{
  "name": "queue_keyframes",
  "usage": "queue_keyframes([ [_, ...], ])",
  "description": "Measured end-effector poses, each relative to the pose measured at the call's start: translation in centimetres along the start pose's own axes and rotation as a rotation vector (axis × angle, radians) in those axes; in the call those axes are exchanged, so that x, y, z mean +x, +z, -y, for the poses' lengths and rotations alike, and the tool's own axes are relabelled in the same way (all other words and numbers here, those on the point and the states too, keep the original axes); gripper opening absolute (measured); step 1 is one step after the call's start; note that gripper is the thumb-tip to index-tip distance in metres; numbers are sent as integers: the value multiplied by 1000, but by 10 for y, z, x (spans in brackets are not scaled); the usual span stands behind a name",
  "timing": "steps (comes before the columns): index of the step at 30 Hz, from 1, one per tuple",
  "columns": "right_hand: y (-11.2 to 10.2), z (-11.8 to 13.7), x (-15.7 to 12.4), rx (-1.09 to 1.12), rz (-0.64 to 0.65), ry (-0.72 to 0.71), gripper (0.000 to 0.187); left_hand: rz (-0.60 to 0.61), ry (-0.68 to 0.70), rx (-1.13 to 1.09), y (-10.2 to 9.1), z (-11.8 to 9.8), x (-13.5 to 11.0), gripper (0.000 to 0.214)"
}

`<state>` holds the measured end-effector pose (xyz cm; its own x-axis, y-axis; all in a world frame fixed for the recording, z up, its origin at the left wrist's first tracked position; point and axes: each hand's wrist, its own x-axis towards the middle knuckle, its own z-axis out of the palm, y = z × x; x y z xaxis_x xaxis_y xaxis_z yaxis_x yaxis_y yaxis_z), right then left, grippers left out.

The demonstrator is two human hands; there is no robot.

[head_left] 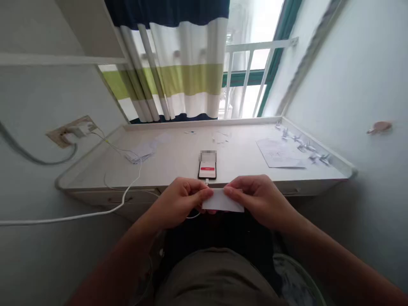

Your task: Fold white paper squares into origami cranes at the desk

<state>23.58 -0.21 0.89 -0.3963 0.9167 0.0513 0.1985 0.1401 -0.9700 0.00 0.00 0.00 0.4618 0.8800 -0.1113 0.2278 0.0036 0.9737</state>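
Between both hands, just off the desk's front edge, is a small white piece of paper (223, 201); whether it is folded I cannot tell. My left hand (186, 197) pinches its left part, thumb on top and fingers underneath. On the other side my right hand (255, 197) grips the upper edge in the same way. Right beyond the hands lies a phone (207, 165) with a lit screen and a cable plugged into its near end.
The white desk (178, 148) bears a stack of papers (140, 151) at left and a printed sheet (279, 153) at right. Several folded paper pieces (307, 146) line the right edge. A pen (190, 132) lies at the back. A white cable (124, 197) crosses the left side from a wall socket (72, 131).
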Motion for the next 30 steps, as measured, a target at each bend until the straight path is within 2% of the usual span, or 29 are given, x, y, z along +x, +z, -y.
queue_keyframes([
  [5, -2, -2, 0, 63, 11, 32, 21, -7, 11, 6, -1, -2, -2, 39],
  [13, -1, -4, 2, 106, 20, 6, 30, -97, 20, -123, 4, 0, -1, 30],
  [18, -1, -6, 5, 130, 26, 10, 34, -120, 10, -174, 7, -2, 0, 33],
  [27, -3, -5, 5, 247, 134, 186, 45, -136, 6, -189, 7, 0, 3, 30],
  [30, -6, -7, 8, 206, 192, 213, 46, -131, -11, -164, 7, 1, 4, 30],
])
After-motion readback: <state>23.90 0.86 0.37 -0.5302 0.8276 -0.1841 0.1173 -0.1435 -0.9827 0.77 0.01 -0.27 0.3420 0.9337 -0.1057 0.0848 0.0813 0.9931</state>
